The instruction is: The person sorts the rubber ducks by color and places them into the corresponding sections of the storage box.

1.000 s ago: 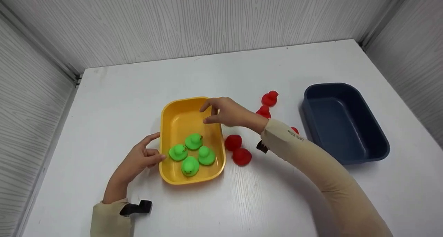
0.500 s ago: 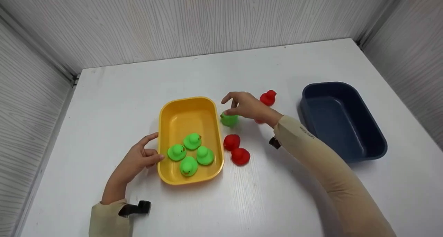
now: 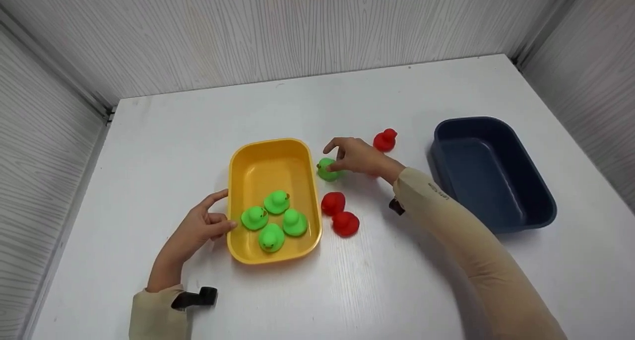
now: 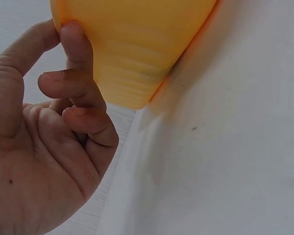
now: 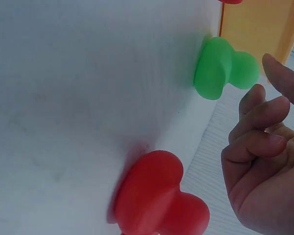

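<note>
A yellow tray (image 3: 236, 181) holds several green toy ducks (image 3: 271, 238) in its near half. My left hand (image 3: 196, 231) pinches its left rim, the thumb passing behind the edge in the left wrist view and a fingertip (image 4: 72, 30) against the outer wall. Just right of the tray, a lone green toy duck (image 3: 326, 169) sits on the table facing left. My right hand (image 3: 361, 156) is at this duck with fingers apart, thumb overlapping its side. In the right wrist view the fingertips are right by the duck's head (image 5: 245, 70).
Two red toy ducks (image 3: 346, 224) sit close beside the tray's right wall. Another red duck (image 3: 385, 140) stands beyond my right hand, and one more is mostly hidden behind it. A dark blue tray (image 3: 476, 181) stands at the right on the white table (image 3: 198, 131).
My right hand has moved right, from over the yellow tray to the lone green duck, which it covered before. It has since shifted slightly right and nearer. My left hand stays at the rim.
</note>
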`<state>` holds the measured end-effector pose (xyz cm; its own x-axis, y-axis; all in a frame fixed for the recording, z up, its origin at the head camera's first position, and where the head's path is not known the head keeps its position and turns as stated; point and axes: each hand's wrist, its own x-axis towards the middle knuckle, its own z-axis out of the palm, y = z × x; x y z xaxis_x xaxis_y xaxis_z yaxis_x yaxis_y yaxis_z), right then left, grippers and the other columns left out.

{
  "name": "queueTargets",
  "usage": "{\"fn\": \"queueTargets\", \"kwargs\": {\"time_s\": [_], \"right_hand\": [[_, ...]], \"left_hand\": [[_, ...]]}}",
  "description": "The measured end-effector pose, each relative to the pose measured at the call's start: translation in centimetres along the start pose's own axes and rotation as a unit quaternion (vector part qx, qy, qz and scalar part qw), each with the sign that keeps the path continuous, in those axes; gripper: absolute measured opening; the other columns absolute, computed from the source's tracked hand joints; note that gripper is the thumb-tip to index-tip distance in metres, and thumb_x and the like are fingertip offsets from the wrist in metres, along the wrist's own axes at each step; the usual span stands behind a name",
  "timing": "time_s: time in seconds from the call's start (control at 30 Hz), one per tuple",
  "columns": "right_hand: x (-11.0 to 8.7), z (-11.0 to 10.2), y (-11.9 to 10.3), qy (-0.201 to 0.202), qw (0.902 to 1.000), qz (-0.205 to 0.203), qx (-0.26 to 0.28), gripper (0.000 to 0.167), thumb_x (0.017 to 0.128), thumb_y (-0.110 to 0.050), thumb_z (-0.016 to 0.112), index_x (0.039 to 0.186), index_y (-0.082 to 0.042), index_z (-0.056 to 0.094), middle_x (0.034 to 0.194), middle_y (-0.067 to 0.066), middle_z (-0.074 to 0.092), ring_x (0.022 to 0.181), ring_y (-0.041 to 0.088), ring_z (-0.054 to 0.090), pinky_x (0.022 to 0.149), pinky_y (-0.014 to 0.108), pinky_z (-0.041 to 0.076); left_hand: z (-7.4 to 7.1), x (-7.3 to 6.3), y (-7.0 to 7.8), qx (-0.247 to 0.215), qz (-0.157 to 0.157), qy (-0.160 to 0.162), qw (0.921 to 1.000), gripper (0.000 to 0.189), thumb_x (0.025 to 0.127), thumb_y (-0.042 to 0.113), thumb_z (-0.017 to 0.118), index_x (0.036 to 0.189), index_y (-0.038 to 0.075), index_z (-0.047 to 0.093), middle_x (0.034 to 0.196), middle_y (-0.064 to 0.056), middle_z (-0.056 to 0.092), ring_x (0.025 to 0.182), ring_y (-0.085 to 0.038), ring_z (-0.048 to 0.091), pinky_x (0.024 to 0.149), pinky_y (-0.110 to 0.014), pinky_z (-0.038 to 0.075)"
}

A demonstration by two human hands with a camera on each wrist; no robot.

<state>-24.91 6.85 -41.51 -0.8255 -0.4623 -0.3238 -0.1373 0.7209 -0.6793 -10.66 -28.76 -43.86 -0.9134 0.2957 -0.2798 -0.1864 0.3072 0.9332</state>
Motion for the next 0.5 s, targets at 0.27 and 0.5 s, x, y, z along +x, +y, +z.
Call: {"fn": "queueTargets", "kwargs": {"time_s": [0.27, 0.5], "right_hand": [[0.54, 0.53, 0.21, -0.018, 0.9997, 0.003, -0.017, 0.045, 0.087, -0.028, 0.071, 0.128, -0.018, 0.057, 0.105, 0.007, 0.064, 0.09, 0.021, 0.058, 0.084, 0.028, 0.052], [0.75, 0.79, 0.04, -0.019, 0.9997, 0.01, -0.014, 0.042, 0.088, -0.027, 0.07, 0.127, -0.018, 0.058, 0.106, 0.006, 0.064, 0.089, 0.021, 0.058, 0.083, 0.027, 0.053]], "left_hand": [[-0.01, -0.06, 0.08, -0.001, 0.0, -0.002, 1.0, 0.078, 0.088, 0.013, 0.067, 0.151, 0.008, 0.021, 0.059, 0.006, 0.045, 0.055, -0.008, 0.038, 0.056, -0.027, 0.031], [-0.09, -0.1, 0.05, -0.005, 0.008, -0.004, 0.9999, 0.077, 0.089, 0.011, 0.066, 0.151, 0.008, 0.022, 0.059, 0.006, 0.045, 0.055, -0.007, 0.038, 0.056, -0.027, 0.032]]}}
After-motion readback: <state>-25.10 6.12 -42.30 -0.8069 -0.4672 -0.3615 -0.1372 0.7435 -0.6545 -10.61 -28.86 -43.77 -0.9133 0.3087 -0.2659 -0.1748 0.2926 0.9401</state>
